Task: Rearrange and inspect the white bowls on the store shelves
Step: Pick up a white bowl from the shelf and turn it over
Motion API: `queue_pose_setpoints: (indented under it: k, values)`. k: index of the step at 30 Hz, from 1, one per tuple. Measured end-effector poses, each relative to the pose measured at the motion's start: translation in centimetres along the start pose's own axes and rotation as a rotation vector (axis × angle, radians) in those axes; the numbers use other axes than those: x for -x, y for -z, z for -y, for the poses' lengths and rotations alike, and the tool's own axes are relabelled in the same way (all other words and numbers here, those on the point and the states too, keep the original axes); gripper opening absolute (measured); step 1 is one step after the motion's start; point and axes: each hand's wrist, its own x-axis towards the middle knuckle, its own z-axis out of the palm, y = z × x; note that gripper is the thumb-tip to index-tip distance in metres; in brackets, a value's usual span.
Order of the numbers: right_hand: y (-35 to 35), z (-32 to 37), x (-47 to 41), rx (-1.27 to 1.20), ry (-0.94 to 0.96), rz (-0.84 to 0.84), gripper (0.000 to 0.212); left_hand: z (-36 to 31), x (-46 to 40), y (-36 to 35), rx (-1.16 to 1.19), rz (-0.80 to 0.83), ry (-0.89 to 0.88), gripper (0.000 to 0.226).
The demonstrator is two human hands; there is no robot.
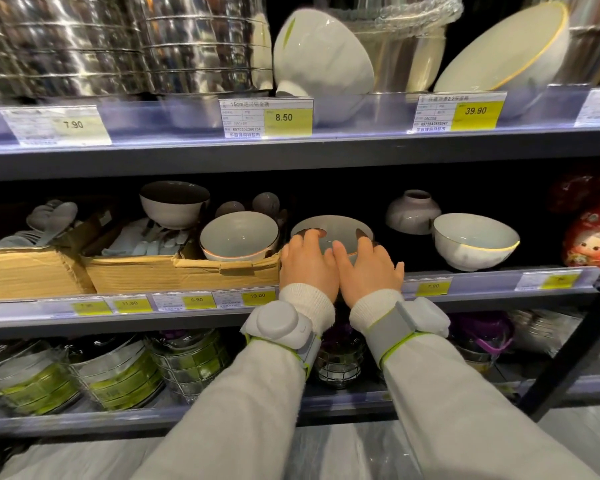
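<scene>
Both hands on a white bowl (338,233)

Left hand (307,268) and right hand (368,270) grip its near rim, fingers curled over.

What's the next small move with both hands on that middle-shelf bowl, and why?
Probably lift the white bowl slightly and draw it toward the shelf edge. The left hand and right hand already grip its near rim, and the cardboard box sits close on its left.

Dark grey metal store shelving (291,157) fills the view in three tiers, its edges carrying clear price-tag strips (361,112) with yellow labels. Below it lies pale, glossy floor (343,452). Recesses behind are dim.
</scene>
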Motion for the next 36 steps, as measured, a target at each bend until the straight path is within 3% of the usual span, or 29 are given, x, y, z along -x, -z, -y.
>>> queue_pose_setpoints:
  k: [10, 18, 30, 36]
  values:
    - [0.9, 3.4, 2.8, -0.093, 0.116, -0.014, 0.056, 2.1, 1.2, 3.9, -0.032, -0.172, -0.154, 0.032]
    - [-0.8, 5.7, 3.6, -0.162, 0.351, 0.002, 0.042, 4.6, 0.1, 6.8, -0.170, -0.320, 0.083, 0.037]
    - [-2.9, 8.1, 2.8, 0.004, 0.355, 0.009, 0.041, 7.4, -2.6, 8.1, -0.328, -0.178, 0.280, 0.052]
    - [-2.8, 9.2, 2.1, 0.086, 0.299, 0.137, 0.041, 7.6, -3.7, 8.6, -0.436, -0.102, 0.325, 0.050]
